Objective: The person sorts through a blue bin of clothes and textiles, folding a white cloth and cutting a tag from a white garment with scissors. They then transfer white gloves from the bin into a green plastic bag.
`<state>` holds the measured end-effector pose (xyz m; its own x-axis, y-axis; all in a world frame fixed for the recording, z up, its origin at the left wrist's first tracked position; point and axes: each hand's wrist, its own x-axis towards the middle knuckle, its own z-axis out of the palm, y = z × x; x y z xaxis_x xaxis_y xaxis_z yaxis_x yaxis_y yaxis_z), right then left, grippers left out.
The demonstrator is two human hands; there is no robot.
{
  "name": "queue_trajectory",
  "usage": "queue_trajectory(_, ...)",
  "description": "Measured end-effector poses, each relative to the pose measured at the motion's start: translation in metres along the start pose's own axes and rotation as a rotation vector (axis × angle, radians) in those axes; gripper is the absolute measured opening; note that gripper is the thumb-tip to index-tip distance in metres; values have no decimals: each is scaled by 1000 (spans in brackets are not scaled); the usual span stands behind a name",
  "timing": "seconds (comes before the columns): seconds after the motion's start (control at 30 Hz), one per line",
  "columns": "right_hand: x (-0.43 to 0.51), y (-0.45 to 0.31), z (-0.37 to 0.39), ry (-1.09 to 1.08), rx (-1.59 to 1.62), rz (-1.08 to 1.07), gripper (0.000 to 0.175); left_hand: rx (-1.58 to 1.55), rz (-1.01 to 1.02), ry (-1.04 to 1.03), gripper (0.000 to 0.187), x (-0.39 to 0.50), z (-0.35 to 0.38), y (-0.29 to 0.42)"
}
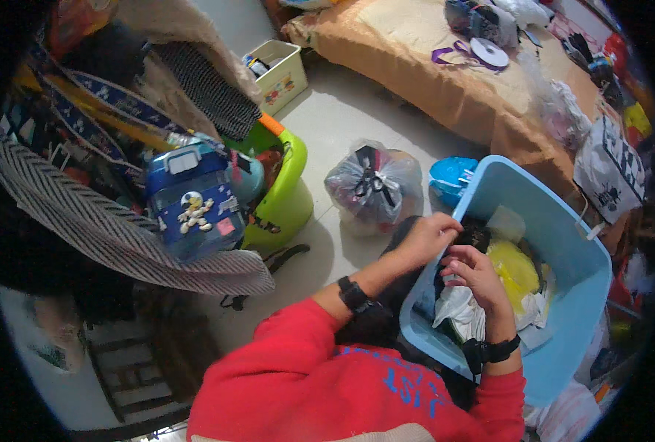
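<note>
A large light-blue plastic bin (570, 276) stands before me at the right. My left hand (433, 235) is at its near left rim, fingers curled beside the edge; whether they grip anything is not clear. Inside the rim hangs my right hand (474, 271), its fingers bent and close to the left hand; I cannot tell if it holds something. Below the hands, the bin contains a yellow item (512, 273), crumpled white material (463, 309) and something dark (473, 236). I wear a black band on each wrist.
A tied clear plastic bag (380, 190) and a blue package (450, 179) are on the floor. Left are a green tub (291, 204), a clear-and-blue container (195, 210) and striped fabric (112, 232). A cream box (286, 83) stands near the cloth-covered bed (416, 72), which bears a white spool (489, 52).
</note>
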<state>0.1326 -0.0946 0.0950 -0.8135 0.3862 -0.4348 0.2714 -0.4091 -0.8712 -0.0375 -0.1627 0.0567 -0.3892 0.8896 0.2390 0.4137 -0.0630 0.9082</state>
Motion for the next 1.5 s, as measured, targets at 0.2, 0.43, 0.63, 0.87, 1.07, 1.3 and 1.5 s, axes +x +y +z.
queue_trajectory(0.2,28,-28,62,-163,-68,93,38,355,-388,439,15,-24,-155,-91)
queue_trajectory(0.43,118,-57,134,-349,-43,126,41,1061,-475,661,55,-47,-270,-158)
queue_trajectory(0.63,194,-32,204,-354,105,240,49,921,-842,492,56,-58,-294,-170)
queue_trajectory(0.87,258,18,246,-104,31,302,69,987,-761,335,51,-105,-252,-130)
queue_trajectory(1.07,273,44,247,198,-601,-226,90,1020,-600,305,44,-108,-246,-130)
queue_trajectory(1.3,284,18,240,-111,-1129,-573,54,885,-809,133,32,-68,-265,-114)
queue_trajectory(1.5,282,5,217,-296,-1120,-547,43,817,-739,404,33,-10,-329,-173)
